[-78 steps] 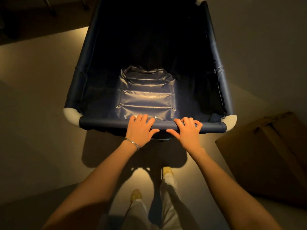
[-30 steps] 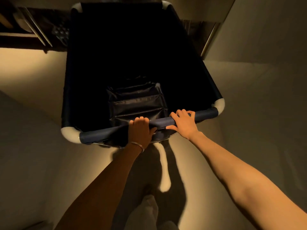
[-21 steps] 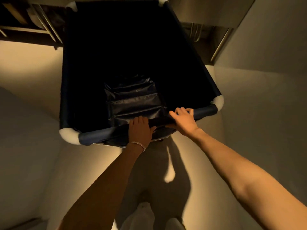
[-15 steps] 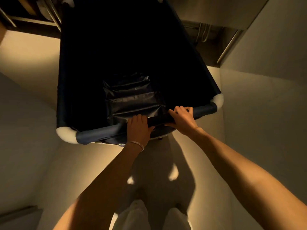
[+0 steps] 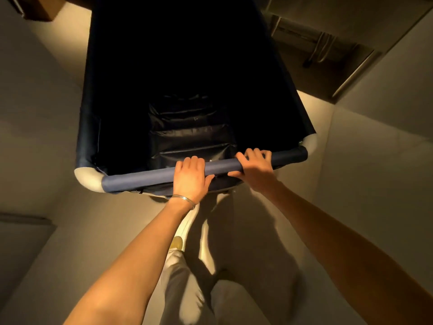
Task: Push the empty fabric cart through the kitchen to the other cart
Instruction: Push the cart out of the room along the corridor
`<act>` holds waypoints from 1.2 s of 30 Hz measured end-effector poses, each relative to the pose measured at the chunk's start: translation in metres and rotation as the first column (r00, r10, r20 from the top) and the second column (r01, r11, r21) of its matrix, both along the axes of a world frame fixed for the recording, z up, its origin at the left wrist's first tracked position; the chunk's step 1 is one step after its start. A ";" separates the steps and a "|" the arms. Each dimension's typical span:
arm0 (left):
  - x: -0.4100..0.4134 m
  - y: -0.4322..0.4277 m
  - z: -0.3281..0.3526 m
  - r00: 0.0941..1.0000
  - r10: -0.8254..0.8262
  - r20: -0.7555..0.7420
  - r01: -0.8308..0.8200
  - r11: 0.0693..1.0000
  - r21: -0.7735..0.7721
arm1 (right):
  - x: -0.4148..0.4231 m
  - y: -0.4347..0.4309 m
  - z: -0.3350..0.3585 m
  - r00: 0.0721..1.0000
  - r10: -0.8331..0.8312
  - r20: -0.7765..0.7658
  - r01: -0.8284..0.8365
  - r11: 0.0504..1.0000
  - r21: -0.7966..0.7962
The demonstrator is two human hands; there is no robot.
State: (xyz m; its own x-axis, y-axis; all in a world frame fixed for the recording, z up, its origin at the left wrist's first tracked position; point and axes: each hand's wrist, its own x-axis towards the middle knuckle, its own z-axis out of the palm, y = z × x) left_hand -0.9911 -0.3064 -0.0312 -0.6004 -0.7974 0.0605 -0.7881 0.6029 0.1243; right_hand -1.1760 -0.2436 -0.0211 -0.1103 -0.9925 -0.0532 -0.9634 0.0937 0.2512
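Both hands point(image 5: 191, 178) gripping cart rail point(image 5: 145, 178) (interior dark)

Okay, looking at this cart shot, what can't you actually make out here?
Head view only:
- Cart far end: cut off by the top edge.
- Cart floor: lost in dark shadow beyond the creased liner.
- Wheels: hidden under the cart.
- The other cart: not in frame.
- Box, top left: cut off and blurred.
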 end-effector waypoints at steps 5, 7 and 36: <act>0.009 0.060 -0.001 0.998 0.037 -0.055 -0.038 0.999 -0.002 | 0.010 0.047 0.008 0.981 -0.067 0.181 0.045 0.991 0.127; 0.010 0.083 -0.001 0.997 0.051 -0.054 -0.051 0.999 0.001 | 0.013 0.067 0.008 0.985 -0.074 0.154 0.052 0.989 0.139; 0.082 0.258 0.003 0.951 -0.255 -0.174 0.253 0.967 -0.036 | 0.067 0.265 0.016 0.966 0.073 0.246 -0.116 0.979 0.166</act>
